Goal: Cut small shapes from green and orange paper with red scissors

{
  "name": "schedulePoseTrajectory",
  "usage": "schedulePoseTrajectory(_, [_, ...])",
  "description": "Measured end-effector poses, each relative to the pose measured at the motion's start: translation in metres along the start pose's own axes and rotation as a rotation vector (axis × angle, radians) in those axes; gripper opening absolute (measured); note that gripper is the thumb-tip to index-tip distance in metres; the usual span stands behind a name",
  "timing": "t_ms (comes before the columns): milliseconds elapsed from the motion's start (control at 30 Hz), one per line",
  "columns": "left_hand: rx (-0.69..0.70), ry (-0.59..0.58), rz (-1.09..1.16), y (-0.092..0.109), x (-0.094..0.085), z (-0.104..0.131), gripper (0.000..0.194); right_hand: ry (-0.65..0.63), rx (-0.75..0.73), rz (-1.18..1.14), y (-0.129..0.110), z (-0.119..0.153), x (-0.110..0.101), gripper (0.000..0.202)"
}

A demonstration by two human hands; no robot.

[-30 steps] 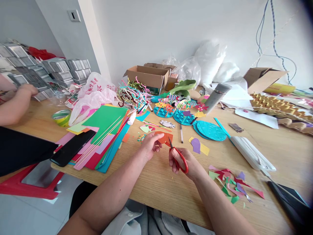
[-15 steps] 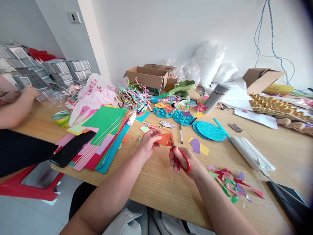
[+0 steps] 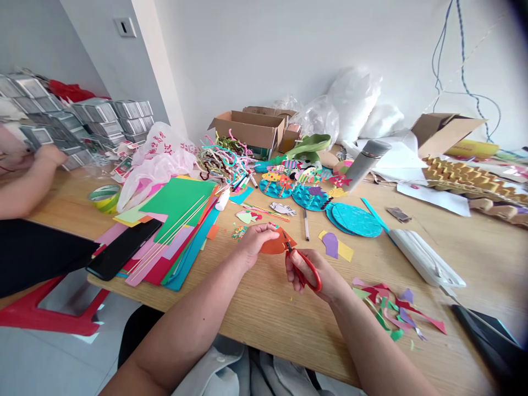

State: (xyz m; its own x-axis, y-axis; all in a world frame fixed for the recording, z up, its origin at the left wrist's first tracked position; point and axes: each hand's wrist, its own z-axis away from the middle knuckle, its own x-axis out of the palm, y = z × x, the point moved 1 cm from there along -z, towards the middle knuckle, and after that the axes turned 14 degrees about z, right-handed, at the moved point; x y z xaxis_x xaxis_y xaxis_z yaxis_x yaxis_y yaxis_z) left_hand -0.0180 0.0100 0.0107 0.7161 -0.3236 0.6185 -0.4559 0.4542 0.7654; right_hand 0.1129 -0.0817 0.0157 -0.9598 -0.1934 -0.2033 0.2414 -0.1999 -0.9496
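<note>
plainly, left grip [image 3: 253,243] pinches one orange paper [image 3: 272,246], right grip [image 3: 325,275] one pair of scissors [image 3: 315,270]

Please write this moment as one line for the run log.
left hand: holding orange paper; right hand: holding red-handled scissors; blades: at the paper; nearby: purple cutout

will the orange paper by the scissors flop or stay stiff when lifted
The orange paper is probably light, being a small, thin piece held in the left hand. It likely stays flat, as it shows no clear sag between that hand and the scissors. Its thinness suggests it could crease easily.
</note>
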Motion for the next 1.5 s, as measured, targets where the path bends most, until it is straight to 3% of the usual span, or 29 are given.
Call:
schedulePoseTrajectory(167, [0.004,-0.076,-0.071,-0.0012,-0.0017,0.0000,0.017,-0.015,-0.005,0.027,-0.0005,0.0003,0.0005,0.051])
schedulePoseTrajectory(367, [0.049,-0.079,-0.149,-0.0018,-0.0029,-0.0005,0.014,-0.029,0.007,0.045,-0.0006,0.0007,0.0010,0.051])
schedulePoseTrajectory(633, [-0.016,-0.113,-0.122,-0.0016,-0.0025,0.0010,0.016,-0.037,-0.010,0.042,-0.0040,0.0019,0.0016,0.052])
schedulePoseTrajectory(1500, [0.000,-0.175,-0.176,0.0030,-0.0042,0.0020,0.017,-0.069,-0.061,0.104,-0.0064,0.0043,-0.0029,0.051])
